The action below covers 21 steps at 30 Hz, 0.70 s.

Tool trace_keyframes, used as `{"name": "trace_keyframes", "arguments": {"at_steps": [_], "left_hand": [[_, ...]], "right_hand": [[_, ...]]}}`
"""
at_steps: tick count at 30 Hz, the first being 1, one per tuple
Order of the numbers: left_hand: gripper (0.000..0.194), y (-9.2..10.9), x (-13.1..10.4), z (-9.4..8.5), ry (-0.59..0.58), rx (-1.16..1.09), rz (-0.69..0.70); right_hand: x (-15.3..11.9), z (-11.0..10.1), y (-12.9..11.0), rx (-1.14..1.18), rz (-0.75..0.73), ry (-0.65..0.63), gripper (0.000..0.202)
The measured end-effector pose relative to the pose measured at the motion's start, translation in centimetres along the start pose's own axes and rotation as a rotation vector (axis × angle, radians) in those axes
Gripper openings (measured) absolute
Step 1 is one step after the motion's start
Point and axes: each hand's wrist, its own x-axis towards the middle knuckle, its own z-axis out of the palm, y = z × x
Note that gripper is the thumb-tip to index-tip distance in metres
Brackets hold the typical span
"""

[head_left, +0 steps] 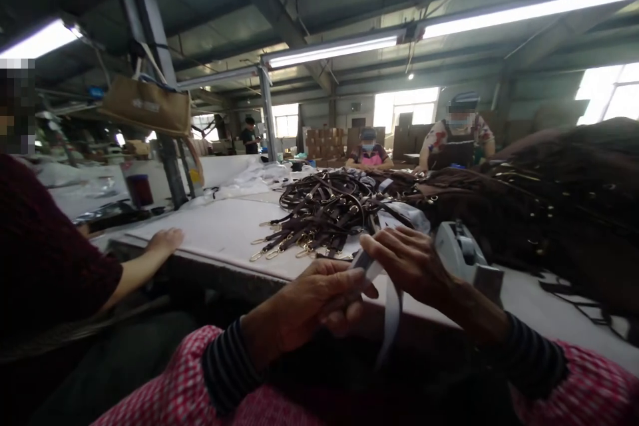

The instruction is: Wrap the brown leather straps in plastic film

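Just beyond the table's front edge, my left hand (324,296) pinches a narrow strap (392,316) between thumb and fingers. Its loose end hangs down in a curve below my hands and looks greyish. Around the pinched part lies a pale, flat piece of wrapping (370,269), whose material I cannot make out. From the right, the fingers of my right hand (417,263) close on the same wrapped part. A grey tape dispenser (459,246) stands on the table close to my right hand. Behind both hands lies a pile of dark brown straps (324,203) with gold-coloured snap hooks.
Dark brown bags or fabric pieces (564,200) are heaped on the right of the white table (214,226). A co-worker's arm (142,273) rests at the left edge. Two people in masks are across the table. A tan bag (144,105) hangs from a post.
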Motion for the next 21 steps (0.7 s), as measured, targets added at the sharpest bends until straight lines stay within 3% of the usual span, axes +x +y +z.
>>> {"name": "trace_keyframes", "arguments": {"at_steps": [4, 7, 10, 13, 17, 19, 21], "left_hand": [[0.035, -2.7, 0.1, 0.3, 0.058, -0.086, 0.026], [0.037, -3.7, 0.5, 0.4, 0.109, -0.091, 0.065], [0.037, -4.3, 1.3, 0.2, 0.151, -0.101, 0.111], [0.04, -4.8, 1.7, -0.4, 0.193, -0.098, 0.123], [0.052, -5.1, 0.8, -2.1, 0.271, 0.132, 0.074], [0.052, -5.1, -0.2, -3.0, 0.293, 0.359, 0.047], [0.042, -5.3, -1.1, -3.9, 0.313, 0.634, 0.024]], "right_hand": [[-1.9, 1.4, -1.4, 0.2, 0.117, 0.0, 0.02], [-3.5, 3.5, -2.9, 0.522, 0.462, 0.048, 0.03], [-4.2, 5.5, -4.2, 0.852, 0.869, 0.07, 0.019], [-4.5, 6.3, -5.1, 1.172, 1.119, 0.069, 0.021], [-5.7, 5.5, -5.5, 1.496, 1.196, -0.207, 0.038], [-6.2, 4.5, -5.6, 1.475, 1.176, -0.315, 0.044], [-6.2, 3.3, -5.5, 1.355, 1.14, -0.316, 0.044]]}}
